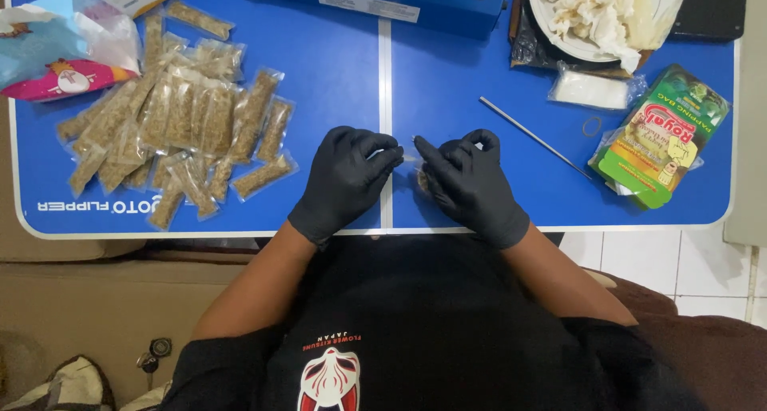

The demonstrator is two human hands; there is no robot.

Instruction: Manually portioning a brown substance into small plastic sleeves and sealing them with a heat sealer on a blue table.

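We see both black-gloved hands meeting on the blue worktop [319, 67], right at its centre seam. Our left hand [345, 179] is curled, fingertips pinched on the edge of a small clear plastic packet [414, 162]; our right hand [467, 183] is likewise curled, fingers closed on the same packet from the other side, so the packet sits between the two hands and mostly hidden under the right one. Left of the hands, well apart, lies a heap of sealed clear packets of brown snack [180, 119]. Right of the hands, a thin metal rod [534, 137] lies slanted, and beyond it a green printed pack [661, 135]. Beyond the right hand, a white plate of pale pieces [595, 15] stands at the worktop's far edge
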